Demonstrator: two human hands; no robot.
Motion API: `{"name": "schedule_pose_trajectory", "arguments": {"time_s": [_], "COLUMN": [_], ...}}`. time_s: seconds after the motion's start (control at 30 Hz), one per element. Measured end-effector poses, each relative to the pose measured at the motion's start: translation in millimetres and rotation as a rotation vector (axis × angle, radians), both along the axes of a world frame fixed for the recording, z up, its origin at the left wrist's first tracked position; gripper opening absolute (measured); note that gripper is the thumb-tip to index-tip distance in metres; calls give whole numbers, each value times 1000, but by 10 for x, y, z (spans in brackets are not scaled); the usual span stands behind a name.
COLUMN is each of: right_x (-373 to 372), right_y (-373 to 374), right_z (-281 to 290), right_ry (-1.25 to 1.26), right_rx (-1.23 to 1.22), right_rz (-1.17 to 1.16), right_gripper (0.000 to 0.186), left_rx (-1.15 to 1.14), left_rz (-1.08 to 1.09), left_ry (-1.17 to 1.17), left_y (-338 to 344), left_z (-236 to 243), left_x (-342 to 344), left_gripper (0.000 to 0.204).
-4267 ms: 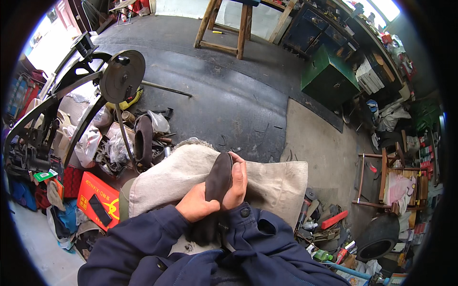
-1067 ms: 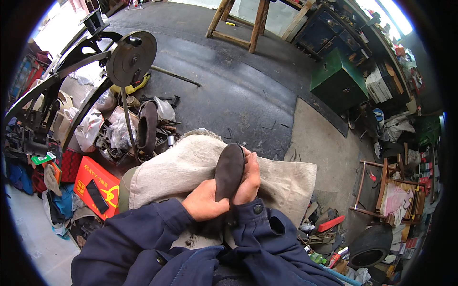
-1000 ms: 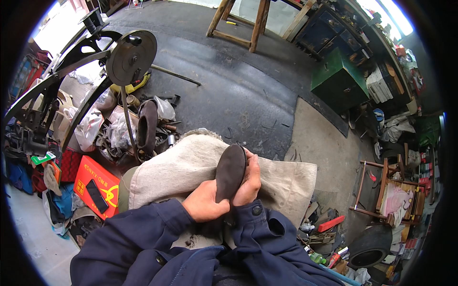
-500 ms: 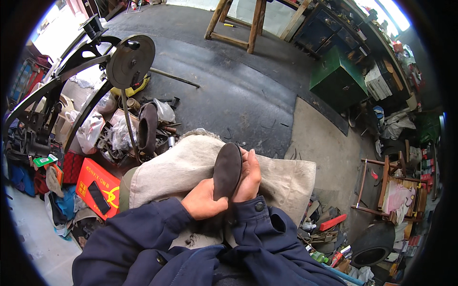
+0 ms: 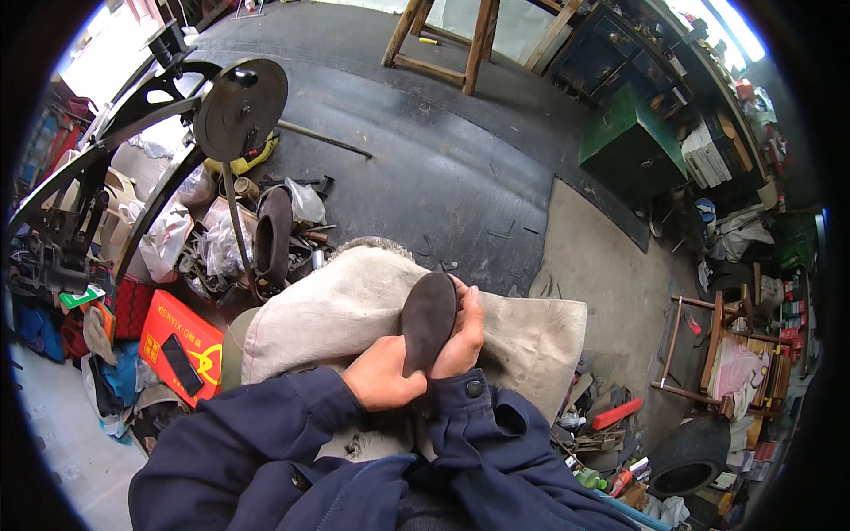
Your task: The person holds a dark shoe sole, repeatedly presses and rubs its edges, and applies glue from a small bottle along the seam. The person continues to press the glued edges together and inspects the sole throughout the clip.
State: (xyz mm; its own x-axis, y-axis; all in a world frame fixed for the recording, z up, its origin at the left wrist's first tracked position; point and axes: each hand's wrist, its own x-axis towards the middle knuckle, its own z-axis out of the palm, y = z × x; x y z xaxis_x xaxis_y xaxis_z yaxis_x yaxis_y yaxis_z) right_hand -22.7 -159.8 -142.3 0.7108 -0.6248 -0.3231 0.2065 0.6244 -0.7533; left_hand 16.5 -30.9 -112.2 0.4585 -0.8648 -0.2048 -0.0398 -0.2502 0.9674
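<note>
Over my lap I hold a dark, oval shoe sole (image 5: 428, 319), its flat face turned up toward me. My left hand (image 5: 381, 375) is closed on the narrower near end, with the thumb lying across its edge. Along the right side, my right hand (image 5: 466, 338) cups it, fingers curled behind the wider front part. Whether a shoe upper is joined underneath is hidden by my hands. Beneath lies a beige cloth apron (image 5: 328, 301) spread across my knees.
A black iron machine with a round wheel (image 5: 241, 108) stands at the left, above plastic bags and loose tools. Near it lie a red box (image 5: 181, 332) and a black phone (image 5: 182, 365). To the right are a green box (image 5: 632, 146), scraps and a tyre-like black ring (image 5: 687, 456).
The sole has turned slightly, showing more of its flat face, and sits a little lower. My left hand has shifted slightly with it; both hands keep their hold.
</note>
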Motion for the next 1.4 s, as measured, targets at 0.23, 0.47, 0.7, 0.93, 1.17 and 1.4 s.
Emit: {"name": "schedule_pose_trajectory", "arguments": {"time_s": [0.23, 0.47, 0.7, 0.93, 1.17, 1.4], "right_x": [-90, -68, -31, -34, -13, 12], "right_y": [-22, 20, 42, -108, -95, -41], "right_z": [131, 111, 72, 243, 66, 15], "right_ry": [-56, -73, 35, -79, -18, 43], "right_rx": [143, 69, -49, 261, 168, 42], "right_rz": [80, 36, 1, 196, 127, -5], "right_gripper": [49, 51, 47, 47, 46, 47], "left_rx": [-85, -36, -49, -110, -38, -22], "left_rz": [74, 21, 26, 54, 12, 14], "left_ry": [126, 47, 92, 141, 65, -16], "left_y": [17, 28, 14, 28, 31, -11], "left_z": [64, 69, 41, 84, 43, 13], "left_x": [-62, -17, -9, -55, -47, -35], "left_gripper": [38, 38, 36, 34, 31, 29]}}
